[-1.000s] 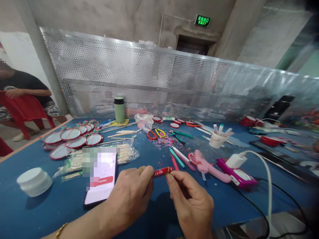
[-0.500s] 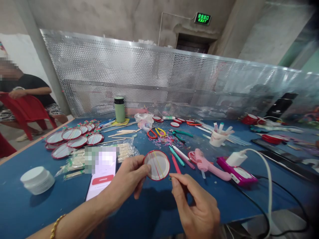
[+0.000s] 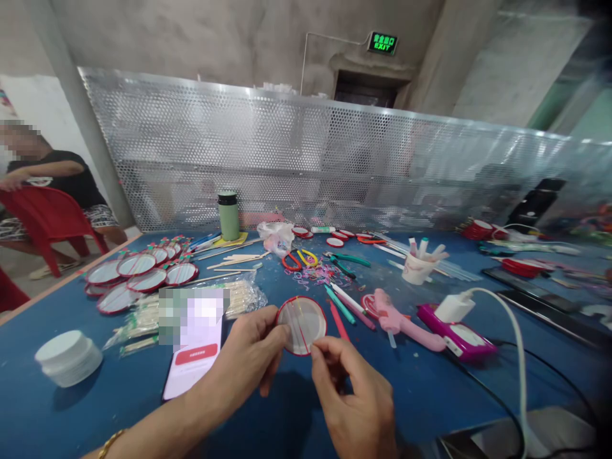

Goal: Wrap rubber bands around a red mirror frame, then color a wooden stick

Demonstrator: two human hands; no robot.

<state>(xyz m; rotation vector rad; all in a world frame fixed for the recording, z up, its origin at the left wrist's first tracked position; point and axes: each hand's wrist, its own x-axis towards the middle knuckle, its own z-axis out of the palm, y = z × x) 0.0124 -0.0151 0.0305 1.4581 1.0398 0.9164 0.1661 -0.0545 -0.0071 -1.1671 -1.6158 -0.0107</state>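
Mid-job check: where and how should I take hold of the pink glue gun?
Take the gun by mid-handle, probably best from the near side with the right hand. The handle is long and slim, slanting toward the near right, away from the thicker body. Its tip lies close to the magenta box.

And there it glows, 1 green EXIT sign (image 3: 382, 43) above a dark opening (image 3: 366, 88) in the grey wall (image 3: 215, 38)! Perforated metal partition (image 3: 268, 146) behind the blue worktop (image 3: 129, 376), red chair (image 3: 71, 215) out left!

Craft workshop, glue gun (image 3: 406, 326), pliers (image 3: 356, 261), exit sign (image 3: 383, 43)
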